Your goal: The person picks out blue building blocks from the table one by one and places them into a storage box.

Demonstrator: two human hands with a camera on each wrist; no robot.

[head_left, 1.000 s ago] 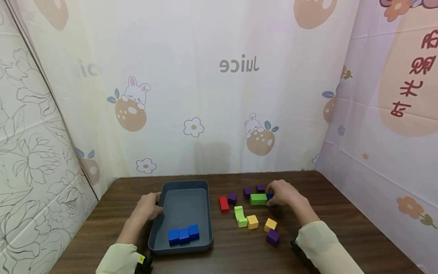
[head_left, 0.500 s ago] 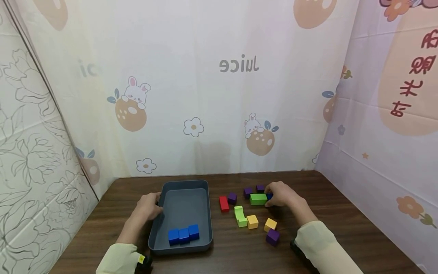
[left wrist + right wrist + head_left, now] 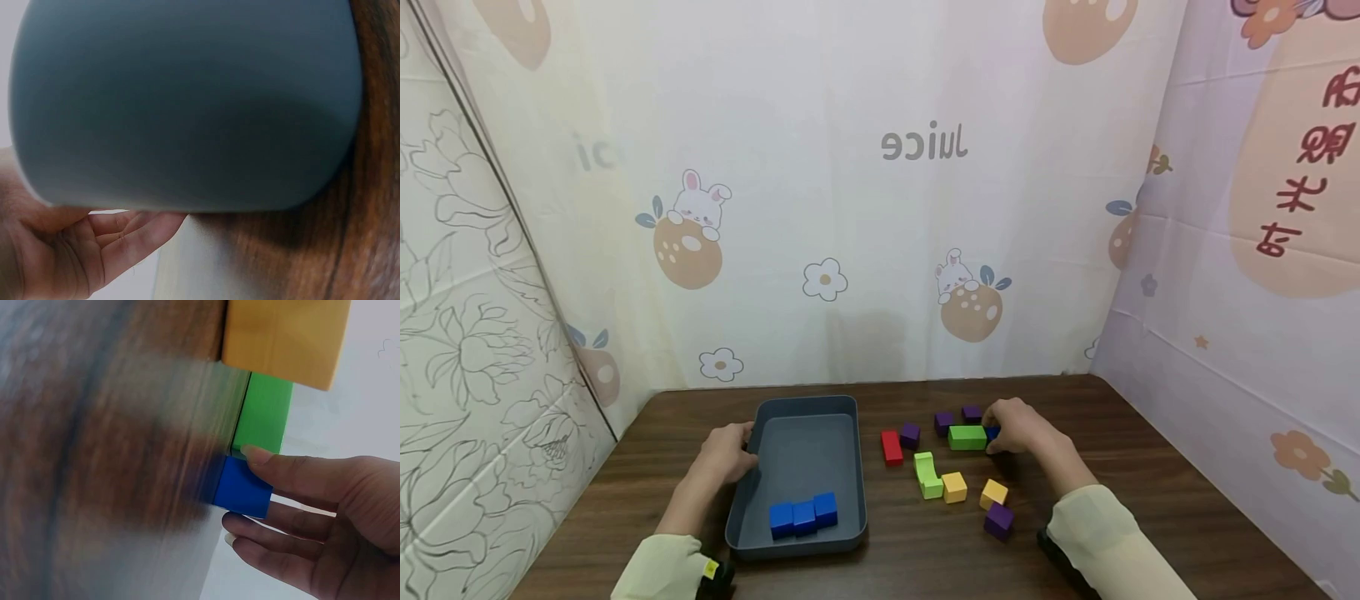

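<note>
A dark grey tray (image 3: 808, 442) stands on the left half of the table, with a row of blue cubes (image 3: 804, 517) inside near its front edge. My left hand (image 3: 724, 454) holds the tray's left side, its thumb at the rim; in the left wrist view the tray wall hides part of the thumb. To the right, my right hand (image 3: 1018, 425) pinches a blue block (image 3: 244, 487) between thumb and fingers. This block rests on the table against the end of a long green block (image 3: 967, 437). A yellow cube (image 3: 287, 337) looms nearest the right wrist camera.
Between tray and right hand lie a red block (image 3: 891, 447), several purple cubes (image 3: 910, 436), a light green notched block (image 3: 927, 477) and two yellow cubes (image 3: 954, 487). Another purple cube (image 3: 998, 521) sits nearer the front. Printed curtains (image 3: 880, 217) enclose the table.
Almost nothing differs. The right hand shifts very slightly at the blue block; the left hand and the tray keep their places.
</note>
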